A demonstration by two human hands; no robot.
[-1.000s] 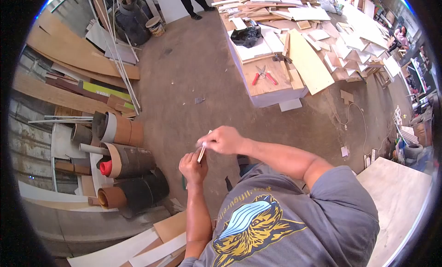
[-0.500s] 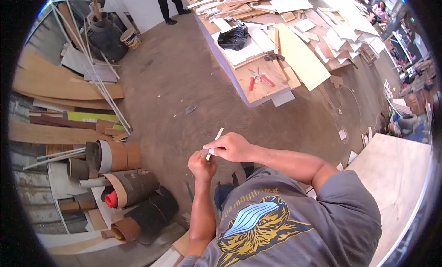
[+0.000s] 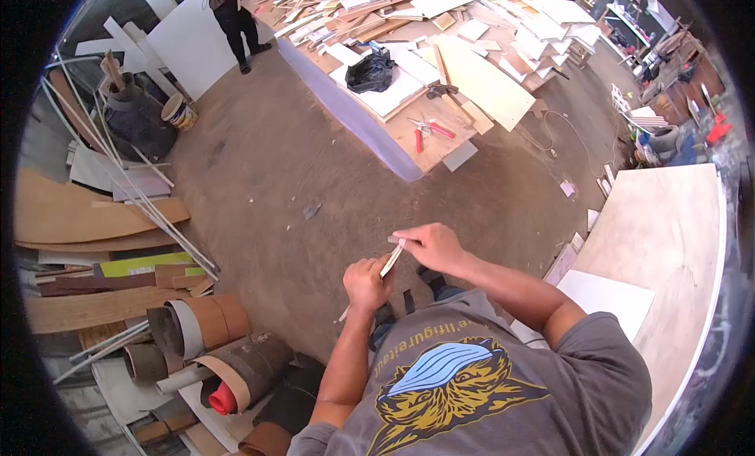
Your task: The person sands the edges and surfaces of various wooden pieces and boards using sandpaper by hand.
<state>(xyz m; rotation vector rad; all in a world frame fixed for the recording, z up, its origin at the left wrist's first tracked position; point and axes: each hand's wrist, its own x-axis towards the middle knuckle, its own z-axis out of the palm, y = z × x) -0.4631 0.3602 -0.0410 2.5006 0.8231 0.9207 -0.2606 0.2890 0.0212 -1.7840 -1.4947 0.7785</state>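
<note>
In front of my body, over the brown floor, my left hand [image 3: 367,283] is closed around a thin light wooden strip [image 3: 392,258], whose upper end sticks out above the fist. My right hand [image 3: 432,247] is just up and to the right, thumb and fingers pinched on a small flat piece [image 3: 397,240] at the strip's upper end. What this small piece is cannot be made out. Below my left fist a narrow pale end [image 3: 344,315] shows.
Ahead, a table [image 3: 440,152] bears wood offcuts, red-handled snips [image 3: 429,130], a hammer [image 3: 442,89] and a black bag [image 3: 370,71]. Rolls [image 3: 212,322] and boards lie left. A large panel [image 3: 661,228] stands right. Another person [image 3: 236,27] stands at the upper left.
The view has turned right, and the table and rolls sit further left in it. My right hand has moved from beside my left fist to the strip's upper end.
</note>
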